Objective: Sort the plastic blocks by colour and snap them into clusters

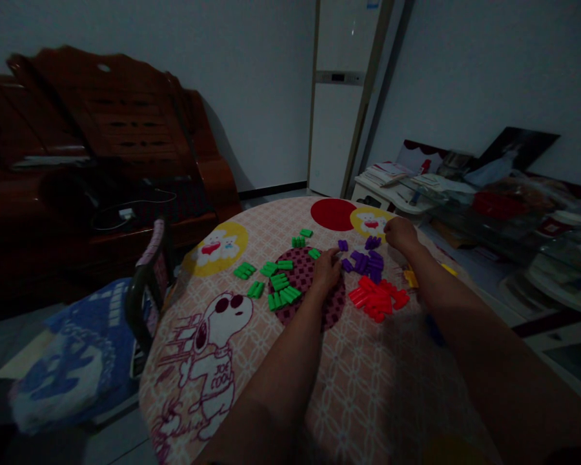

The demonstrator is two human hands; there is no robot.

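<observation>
My left hand (326,268) reaches over the dark checkered circle on the tablecloth, fingers stretched forward and slightly apart. Close to its fingertips lie a small purple plastic piece (343,245) and a bigger purple cluster (368,263). My right hand (401,234) is curled closed beside the yellow print at the far right; whatever its fingers may hold is hidden. Another purple piece (372,243) lies just left of it. Green ribbed pieces (279,281) are scattered left of my left hand. Red pieces (378,298) form a pile between my forearms.
Yellow pieces (410,278) and a dark blue piece (434,330) sit partly behind my right forearm. The round table has a patterned cloth (348,387). A chair (148,290) touches the left side. A cluttered glass-topped cabinet (465,206) stands at right.
</observation>
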